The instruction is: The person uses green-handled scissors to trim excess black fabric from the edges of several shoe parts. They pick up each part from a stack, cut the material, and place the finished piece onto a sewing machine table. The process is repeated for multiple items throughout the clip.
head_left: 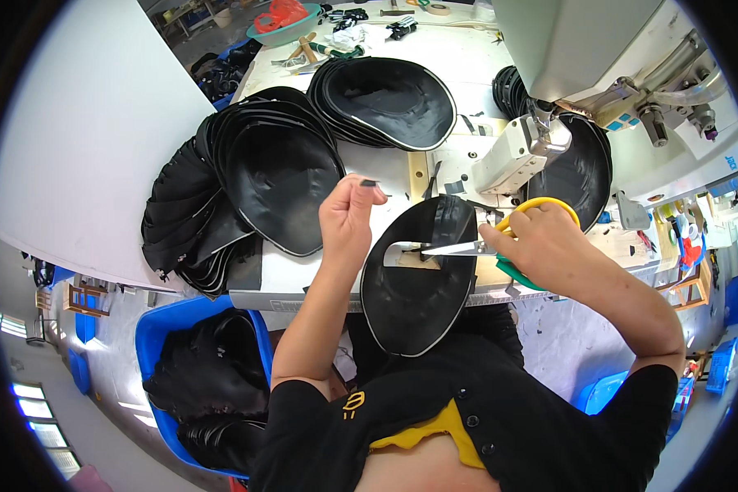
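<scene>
My left hand (347,220) is raised, thumb and fingers pinched on a small black scrap (370,184). My right hand (543,240) grips scissors (459,249) with a yellow and a green handle loop. Their metal blades point left across a black oval moulded piece (414,307) with a pale edge. That piece lies at the table's front edge, partly over my lap. By the blade tips is a pale patch; whether it is an opening in the piece I cannot tell. Left of my left hand, stacked black oval pieces (283,189) stand close by.
Another stack of black ovals (394,102) sits farther back. A sewing machine (508,156) stands at the right, with more black pieces (580,172) behind its head. Below left, a blue bin (145,344) holds black pieces. A hammer (305,51) and a green basin (285,33) are at the back.
</scene>
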`<state>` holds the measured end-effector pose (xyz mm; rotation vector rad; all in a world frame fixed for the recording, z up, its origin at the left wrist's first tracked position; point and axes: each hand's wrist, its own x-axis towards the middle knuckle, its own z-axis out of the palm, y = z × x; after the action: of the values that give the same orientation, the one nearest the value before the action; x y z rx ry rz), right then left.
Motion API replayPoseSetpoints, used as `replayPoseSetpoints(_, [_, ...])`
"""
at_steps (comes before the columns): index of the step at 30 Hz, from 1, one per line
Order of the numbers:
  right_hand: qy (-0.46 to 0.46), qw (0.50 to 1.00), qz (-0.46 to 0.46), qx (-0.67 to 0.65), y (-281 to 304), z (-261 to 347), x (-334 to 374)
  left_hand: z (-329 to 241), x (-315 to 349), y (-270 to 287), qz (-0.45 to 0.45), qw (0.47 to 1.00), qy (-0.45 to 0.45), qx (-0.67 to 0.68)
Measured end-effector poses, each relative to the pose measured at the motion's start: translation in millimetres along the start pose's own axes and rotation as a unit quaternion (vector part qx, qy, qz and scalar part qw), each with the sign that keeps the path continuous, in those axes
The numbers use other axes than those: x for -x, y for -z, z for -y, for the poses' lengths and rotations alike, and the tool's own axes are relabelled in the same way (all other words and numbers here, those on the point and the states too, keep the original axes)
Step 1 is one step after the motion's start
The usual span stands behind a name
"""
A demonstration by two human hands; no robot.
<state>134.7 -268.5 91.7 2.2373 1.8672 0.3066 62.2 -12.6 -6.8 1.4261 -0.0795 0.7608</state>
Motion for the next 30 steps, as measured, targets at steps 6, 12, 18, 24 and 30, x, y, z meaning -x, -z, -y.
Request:
replayPoseSetpoints(6, [-0.052,0.99,-0.05,-0.117,-30,5,18,21,-7,0,0.046,0.985,0.161,-0.035])
replayPoseSetpoints(12, [-0.072,0.978,-0.098,-0.17,-57,17,20,35,-28,-8,0.339,0.874,0.347,-0.01])
replayPoseSetpoints(18, [-0.116,0.956,-0.151,-0.223,-65,13,18,-3,-11,27,0.157,0.897,0.382,0.157])
replayPoseSetpoints(24, [-0.125,0.926,-0.236,-0.268,-35,20,6,-53,38,11,-0.126,0.921,0.266,0.255])
replayPoseSetpoints(30, [-0.102,0.952,-0.229,-0.175,-17,32,2,-55,74,0,-0.124,0.948,0.163,0.244])
